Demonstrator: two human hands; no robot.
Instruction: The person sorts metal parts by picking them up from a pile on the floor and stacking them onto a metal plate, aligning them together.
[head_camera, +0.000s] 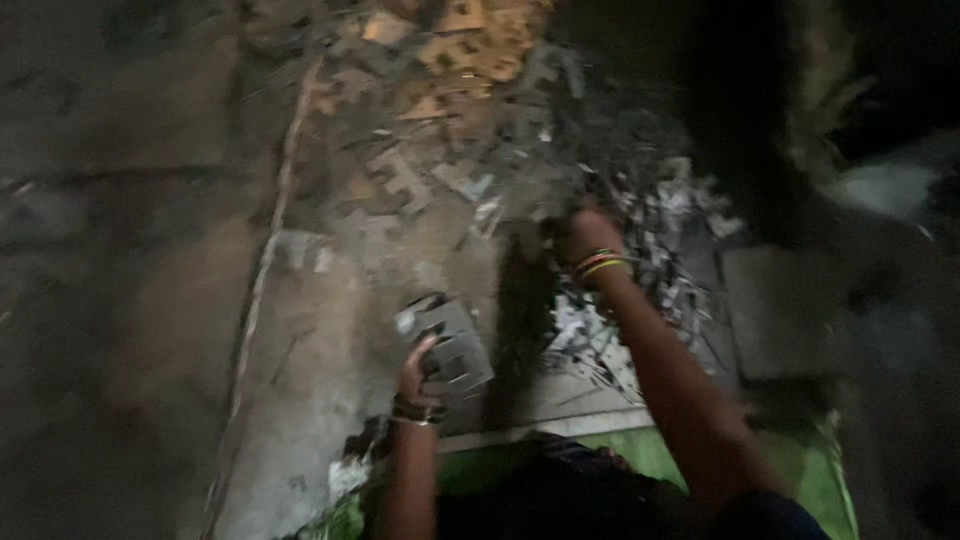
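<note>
- Gripping a stack of flat grey metal plates in the left hand, fingers curling around its near edge, thumb pressing on top.
- Reaching the right hand ahead into a heap of small grey metal scraps; too blurred to tell whether closing on anything.
- Wearing bangles on the right wrist, a darker band on the left.
- Lying beyond both hands, more flat pieces scattering across the floor.
- Showing below the arms, green cloth.

One head-worn camera looks steeply down, close above the floor.
</note>
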